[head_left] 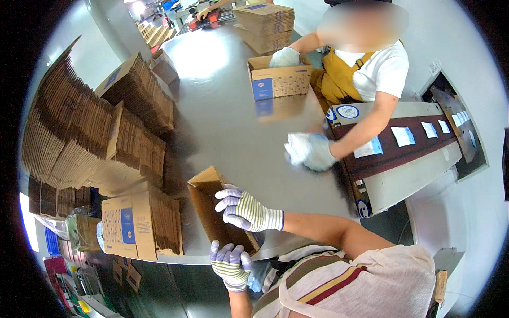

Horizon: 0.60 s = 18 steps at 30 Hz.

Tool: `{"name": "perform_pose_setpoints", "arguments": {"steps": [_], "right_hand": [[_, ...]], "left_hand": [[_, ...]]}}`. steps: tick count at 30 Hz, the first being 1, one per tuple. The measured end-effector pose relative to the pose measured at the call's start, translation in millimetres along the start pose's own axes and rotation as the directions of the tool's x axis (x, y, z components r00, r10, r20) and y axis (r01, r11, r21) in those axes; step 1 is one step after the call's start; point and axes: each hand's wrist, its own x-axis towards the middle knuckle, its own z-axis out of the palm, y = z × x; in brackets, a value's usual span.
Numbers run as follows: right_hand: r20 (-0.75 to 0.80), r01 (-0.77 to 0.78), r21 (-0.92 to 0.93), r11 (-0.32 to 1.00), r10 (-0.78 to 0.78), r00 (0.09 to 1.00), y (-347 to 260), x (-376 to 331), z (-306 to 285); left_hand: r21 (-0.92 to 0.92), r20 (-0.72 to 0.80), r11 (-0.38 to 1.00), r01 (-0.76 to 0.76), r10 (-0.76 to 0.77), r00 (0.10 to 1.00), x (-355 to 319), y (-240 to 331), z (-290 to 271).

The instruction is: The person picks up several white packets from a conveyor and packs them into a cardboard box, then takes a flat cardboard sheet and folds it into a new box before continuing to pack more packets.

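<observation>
An open brown carton [204,212] stands tilted at the near edge of the metal table, its dark inside showing between my hands. My right hand [245,209], in a white glove with green stripes and purple fingertips, reaches over the carton with its fingers stretched out. My left hand [231,266], gloved alike, is by the carton's near end, fingers raised and slightly apart; I cannot tell whether it touches the cardboard. Neither hand visibly grips anything.
Stacks of flattened cartons [69,122] line the table's left side, with another bundle [127,222] nearer. Across the metal table [212,116], a co-worker in grey gloves holds white packets [299,148] and reaches into a printed carton [281,85]. A conveyor [392,153] carries several packets.
</observation>
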Motion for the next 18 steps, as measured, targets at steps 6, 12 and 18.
{"name": "perform_pose_setpoints", "arguments": {"steps": [6, 12, 18], "right_hand": [[0.013, -0.011, 0.030, 0.999, 0.010, 1.000, -1.4, 2.6, -1.2], [0.015, -0.027, 0.030, 0.999, 0.026, 1.000, -0.5, -1.0, 1.6], [-0.005, -0.033, 0.045, 0.998, 0.034, 0.999, -1.4, 0.0, 1.1]], "left_hand": [[-0.002, -0.014, 1.000, 0.008, -0.008, 1.000, -1.3, -2.0, 0.7], [-0.010, -0.017, 1.000, 0.017, -0.017, 1.000, -0.9, -1.0, 0.8], [-0.011, -0.024, 1.000, 0.024, -0.024, 0.999, 1.2, 1.2, 0.6]]}}
